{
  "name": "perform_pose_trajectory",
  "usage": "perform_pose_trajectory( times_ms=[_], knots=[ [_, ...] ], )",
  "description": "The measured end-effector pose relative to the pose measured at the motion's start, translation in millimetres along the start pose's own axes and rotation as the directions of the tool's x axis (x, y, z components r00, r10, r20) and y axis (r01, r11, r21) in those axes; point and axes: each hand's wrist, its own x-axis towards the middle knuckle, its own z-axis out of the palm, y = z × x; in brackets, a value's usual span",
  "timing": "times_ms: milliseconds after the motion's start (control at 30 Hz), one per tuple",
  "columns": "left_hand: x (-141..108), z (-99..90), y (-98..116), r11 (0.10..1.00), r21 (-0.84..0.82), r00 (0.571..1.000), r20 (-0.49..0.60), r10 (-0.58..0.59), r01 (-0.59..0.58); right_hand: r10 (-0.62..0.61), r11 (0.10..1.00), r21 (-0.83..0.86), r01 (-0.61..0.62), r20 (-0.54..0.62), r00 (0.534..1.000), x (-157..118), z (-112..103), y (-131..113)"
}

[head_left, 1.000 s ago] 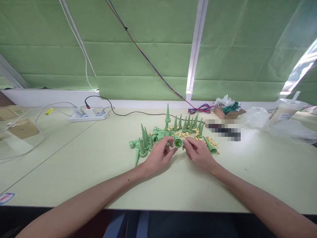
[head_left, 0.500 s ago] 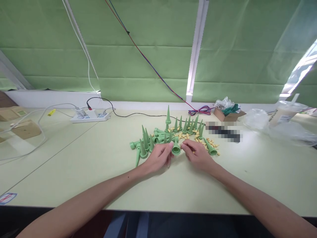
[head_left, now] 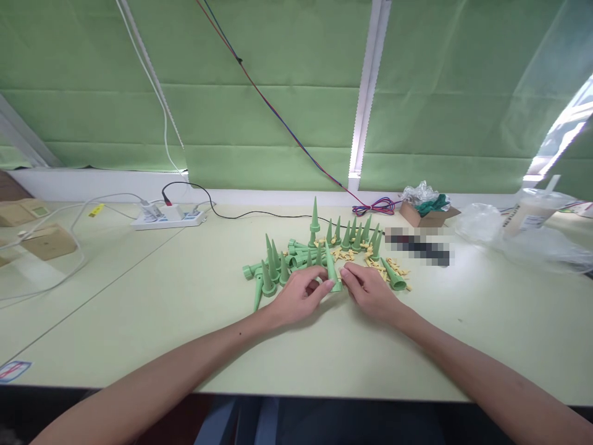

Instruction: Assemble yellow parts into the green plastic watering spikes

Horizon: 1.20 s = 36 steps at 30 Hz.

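My left hand (head_left: 303, 293) is closed on a green plastic cone spike (head_left: 332, 272), its point upward and its wide rim low, just above or on the table. Close to the spike's right side, my right hand (head_left: 368, 289) is pinched; a sliver of yellow shows at its fingertips, probably one of the small yellow plastic pieces, though the fingers cover most of it. Several green spikes (head_left: 271, 272) stand or lie left of and behind my hands. Small yellow pieces (head_left: 345, 253) lie scattered among them. One more green spike (head_left: 393, 275) rests on its side right of my right hand.
A white power strip (head_left: 169, 219) with plugs and cables sits at the back left. Brown boxes (head_left: 49, 241) stand at the far left. Behind on the right are a small carton (head_left: 428, 213), a blurred dark object (head_left: 419, 246), plastic bags (head_left: 479, 222) and a drink cup (head_left: 528, 213).
The spike in my left hand has turned from its hollow base facing me to standing point up. My left fingers have shifted around it; my right hand stays close by.
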Motion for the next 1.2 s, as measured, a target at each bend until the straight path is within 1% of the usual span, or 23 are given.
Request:
perform_pose_trajectory(
  times_ms=[267,433,667,833,1100,1167,1200],
  knots=[
    [0.4,0.2,-1.7,0.994,0.068,0.996,-0.022,0.088,-0.086,0.029,1.000,-0.003,-0.029,0.022,0.999,1.5,-0.6,0.2],
    [0.2,0.0,-0.8,0.987,0.087,0.988,-0.055,0.142,-0.137,0.049,0.999,0.008,-0.049,0.030,0.998,0.3,-1.2,0.0],
    [-1.3,2.9,-3.6,0.971,0.100,0.974,-0.050,0.222,-0.216,0.057,0.998,0.026,-0.059,0.052,0.997,1.2,-0.6,-1.6],
    [-0.8,2.9,-4.9,0.970,0.121,0.973,-0.069,0.219,-0.210,0.081,0.996,0.042,-0.081,0.011,0.997,1.0,0.1,-4.4],
    [1.1,3.0,-4.6,0.981,0.122,0.959,-0.223,0.174,-0.150,0.150,0.970,0.202,-0.136,-0.053,0.987,0.7,1.0,-3.8],
    [2.0,1.8,-3.7,0.981,0.145,0.962,-0.221,0.162,-0.132,0.155,0.961,0.239,-0.137,-0.060,0.986,0.9,1.1,-2.6],
    [2.3,1.1,-3.0,0.979,0.157,0.966,-0.202,0.159,-0.129,0.156,0.959,0.250,-0.136,-0.064,0.986,0.9,1.0,-2.2]
  ],
)
